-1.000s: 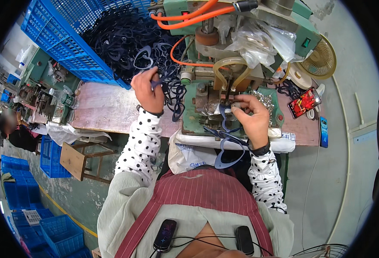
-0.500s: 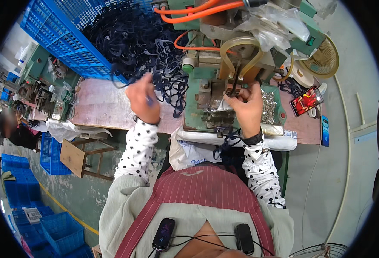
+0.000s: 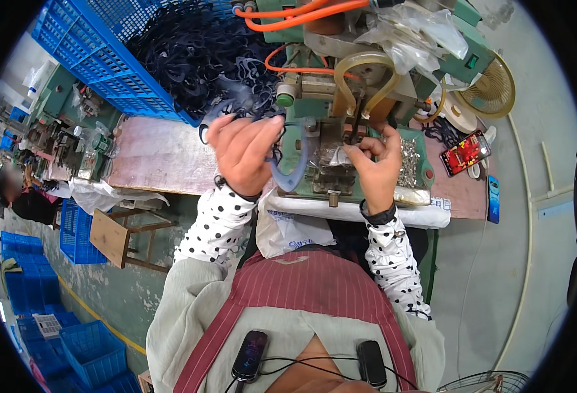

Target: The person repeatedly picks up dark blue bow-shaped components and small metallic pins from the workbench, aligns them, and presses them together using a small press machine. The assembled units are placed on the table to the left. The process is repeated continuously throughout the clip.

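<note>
A pinkish, worn bench [image 3: 161, 154] runs across the view and carries a green press machine [image 3: 290, 171], which stands in front of the person. The left hand [image 3: 244, 156] is partly curled over the bench, and a heart-shaped blue loop [image 3: 290, 182] hangs at its fingertips, just left of the machine's metal block. The right hand [image 3: 379, 171] is at the front of the press with thumb and fingers drawn close together; whether a small piece sits between them, I cannot tell.

At the back left, a blue crate [image 3: 105, 56] tilts over the bench, with a heap of dark loops [image 3: 190, 59] inside and spilling toward the left hand. Right of the press lie many shiny metal bits [image 3: 408, 164], then a phone [image 3: 465, 154] with a red screen, and a round fan [image 3: 488, 85] behind.

Off to the left, a wooden stool [image 3: 111, 239] stands on a scuffed green floor [image 3: 144, 295] crossed by a yellow line, near stacked blue bins [image 3: 92, 354]. Another person [image 3: 32, 208] sits farther away by other machines. A pale wall [image 3: 557, 157] closes the right side.
</note>
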Available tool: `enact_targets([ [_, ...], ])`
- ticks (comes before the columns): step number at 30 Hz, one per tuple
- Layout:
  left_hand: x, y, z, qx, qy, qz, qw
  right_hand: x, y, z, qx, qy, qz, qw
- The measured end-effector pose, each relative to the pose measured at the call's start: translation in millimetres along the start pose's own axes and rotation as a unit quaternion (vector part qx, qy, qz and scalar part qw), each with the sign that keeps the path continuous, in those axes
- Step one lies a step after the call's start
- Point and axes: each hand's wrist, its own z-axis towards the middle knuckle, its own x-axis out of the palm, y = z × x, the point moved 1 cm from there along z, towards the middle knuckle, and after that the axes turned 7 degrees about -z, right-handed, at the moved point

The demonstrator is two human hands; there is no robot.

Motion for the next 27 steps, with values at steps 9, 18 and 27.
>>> enact_targets([
  [9, -9, 111, -60, -0.052, 0.021, 0.248, 0.967, -25, -13, 6, -0.028, -0.017, -0.031, 0.999],
  [18, 2, 143, -37, -0.008, 0.084, 0.279, 0.957, -63, -35, 11, -0.021, -0.045, -0.056, 0.997],
  [27, -1, 83, 0, 0.027, 0.065, 0.129, 0.989, -78, -45, 8, -0.003, -0.051, -0.073, 0.996],
])
